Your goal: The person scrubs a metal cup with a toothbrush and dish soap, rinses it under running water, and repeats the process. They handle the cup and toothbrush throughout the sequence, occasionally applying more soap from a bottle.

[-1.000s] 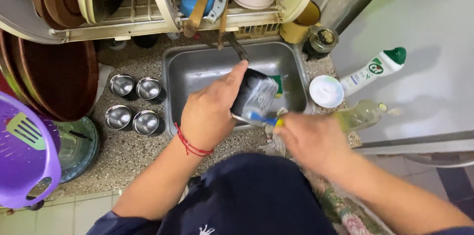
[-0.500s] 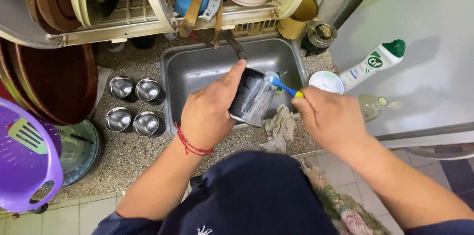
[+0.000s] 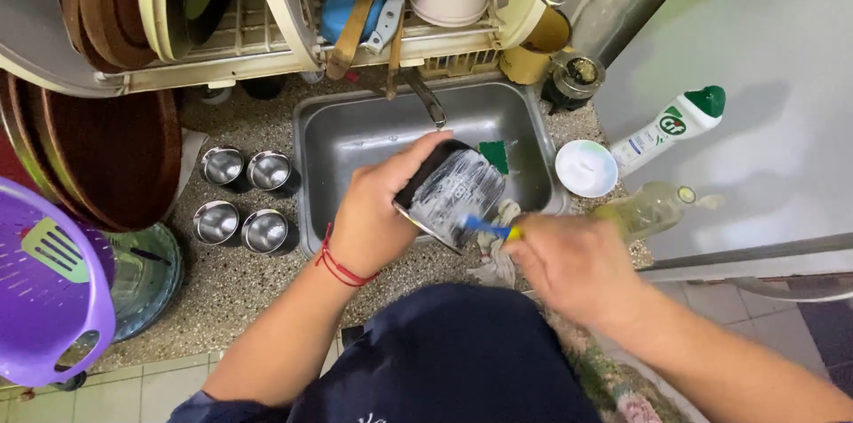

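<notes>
My left hand wears a red thread bracelet; both forearms bare; my shirt is dark navy.

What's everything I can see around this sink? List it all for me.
steel sink: one, grey, centre
dark pot: one, black, soapy, over sink
brush: one, blue and yellow, against pot
steel cups: four, silver, left of sink
green sponge: one, in sink
rag: one, pale, sink's front edge
white bowl: one, right of sink
cleaner bottle: one, white, green cap, right
clear bottle: one, yellowish, lying right
dish rack: one, cream, above sink
purple basket: one, left
left hand: holds pot, red wrist thread
right hand: grips brush
</notes>
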